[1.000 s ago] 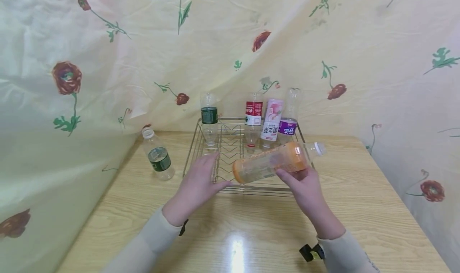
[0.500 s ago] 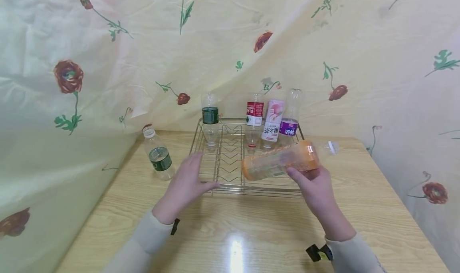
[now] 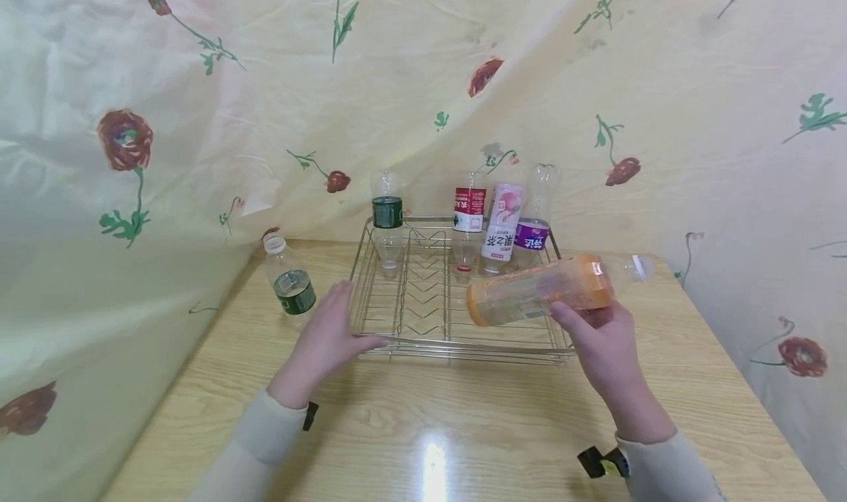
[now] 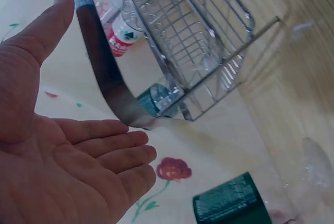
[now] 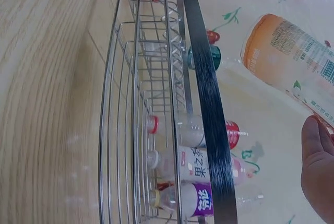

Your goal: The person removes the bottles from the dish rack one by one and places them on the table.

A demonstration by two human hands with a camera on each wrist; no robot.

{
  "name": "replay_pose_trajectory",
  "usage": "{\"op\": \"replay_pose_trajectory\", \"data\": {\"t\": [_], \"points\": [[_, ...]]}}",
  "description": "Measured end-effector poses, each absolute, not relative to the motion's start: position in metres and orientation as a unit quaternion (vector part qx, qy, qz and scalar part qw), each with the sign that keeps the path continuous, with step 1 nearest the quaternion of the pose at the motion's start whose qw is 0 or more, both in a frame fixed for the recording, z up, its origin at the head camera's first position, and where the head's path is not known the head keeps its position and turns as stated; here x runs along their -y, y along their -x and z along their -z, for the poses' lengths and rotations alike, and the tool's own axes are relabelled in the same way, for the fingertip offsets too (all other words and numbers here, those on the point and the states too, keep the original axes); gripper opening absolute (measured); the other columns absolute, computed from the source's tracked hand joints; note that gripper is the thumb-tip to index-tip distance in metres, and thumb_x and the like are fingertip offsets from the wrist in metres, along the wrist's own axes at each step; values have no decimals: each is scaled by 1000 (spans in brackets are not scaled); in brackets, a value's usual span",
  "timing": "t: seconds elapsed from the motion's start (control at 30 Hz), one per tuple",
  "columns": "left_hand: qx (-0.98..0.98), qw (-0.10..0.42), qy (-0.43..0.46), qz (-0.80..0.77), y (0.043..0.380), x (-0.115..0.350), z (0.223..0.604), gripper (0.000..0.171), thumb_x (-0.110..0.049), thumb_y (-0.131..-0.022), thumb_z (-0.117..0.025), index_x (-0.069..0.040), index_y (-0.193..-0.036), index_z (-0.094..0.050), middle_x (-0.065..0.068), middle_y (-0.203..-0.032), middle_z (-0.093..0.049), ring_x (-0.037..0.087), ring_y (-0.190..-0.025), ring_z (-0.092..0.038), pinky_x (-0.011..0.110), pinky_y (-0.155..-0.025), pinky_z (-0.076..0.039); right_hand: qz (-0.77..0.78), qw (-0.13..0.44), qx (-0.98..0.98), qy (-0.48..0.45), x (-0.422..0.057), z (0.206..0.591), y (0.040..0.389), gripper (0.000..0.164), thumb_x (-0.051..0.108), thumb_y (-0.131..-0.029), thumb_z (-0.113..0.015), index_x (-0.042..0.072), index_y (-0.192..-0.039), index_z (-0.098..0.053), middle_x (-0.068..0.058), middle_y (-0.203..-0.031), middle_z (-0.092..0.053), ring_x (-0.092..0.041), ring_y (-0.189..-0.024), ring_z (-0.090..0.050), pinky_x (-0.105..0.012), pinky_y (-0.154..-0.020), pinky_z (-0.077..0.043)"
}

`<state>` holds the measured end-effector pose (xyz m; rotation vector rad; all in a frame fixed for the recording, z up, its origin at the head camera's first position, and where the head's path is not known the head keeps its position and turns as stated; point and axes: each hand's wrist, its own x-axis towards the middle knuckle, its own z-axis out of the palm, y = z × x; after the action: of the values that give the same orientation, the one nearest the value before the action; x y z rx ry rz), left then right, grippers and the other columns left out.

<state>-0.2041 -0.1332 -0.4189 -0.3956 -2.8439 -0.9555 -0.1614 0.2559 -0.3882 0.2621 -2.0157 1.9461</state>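
Note:
My right hand [image 3: 609,348] grips a clear plastic bottle with orange label bands [image 3: 529,292]. The bottle lies sideways in the air above the right part of a wire dish rack [image 3: 456,346], its white cap pointing right. My left hand [image 3: 324,333] is spread with nothing in it, at the rack's front left corner. In the left wrist view, its straight fingertips [image 4: 136,138] are right by the metal rim. Just beyond this hand, a clear bottle with a dark green label [image 3: 293,289] stands upright on the table, its lower part overlapped by the hand.
Several bottles stand upside down along the rack's back: a green-labelled one [image 3: 387,212], a red-and-white one [image 3: 469,209], a pink one [image 3: 504,215] and a purple-labelled one [image 3: 532,233]. The wooden table [image 3: 410,428] meets flowered cloth [image 3: 265,105] behind and at both sides.
My right hand has carried the orange-labelled bottle to the right. My left hand has moved left, away from the rack's middle, toward the green-labelled bottle on the table.

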Motion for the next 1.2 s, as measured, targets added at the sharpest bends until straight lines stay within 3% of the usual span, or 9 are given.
{"op": "replay_pose_trajectory", "data": {"t": [0.4, 0.6, 0.77, 1.2], "points": [[934, 48, 133, 327, 209, 143, 432, 112, -44, -72, -93, -1, -156, -32, 22, -155, -39, 39, -146, -28, 55, -118, -23, -700, 216, 675, -82, -274, 383, 164, 42, -9, -92, -69, 0, -133, -61, -9, -121, -68, -16, -107, -68, -22, -91, -53], [934, 24, 124, 333, 208, 144, 433, 117, -49, -76, -89, 5, -157, -25, 26, -160, -28, 41, -148, -21, 56, -119, -20, -709, 241, 659, -73, -282, 379, 164, 45, -13, -89, -70, -4, -133, -61, -14, -120, -68, -19, -106, -68, -24, -90, -54], [934, 8, 115, 338, 206, 147, 434, 117, -53, -79, -85, 6, -158, -21, 26, -162, -22, 42, -149, -18, 57, -118, -19, -724, 267, 633, -62, -290, 375, 164, 45, -16, -85, -71, -6, -128, -63, -14, -112, -70, -18, -96, -70, -21, -85, -56], [932, 11, 120, 343, 206, 151, 440, 118, -65, -82, -76, 6, -158, -20, 28, -161, -23, 41, -149, -18, 55, -119, -21, -699, 348, 617, -102, -327, 370, 170, 56, -22, -78, -73, -11, -131, -60, -18, -109, -72, -19, -94, -72, -21, -81, -57]]}}
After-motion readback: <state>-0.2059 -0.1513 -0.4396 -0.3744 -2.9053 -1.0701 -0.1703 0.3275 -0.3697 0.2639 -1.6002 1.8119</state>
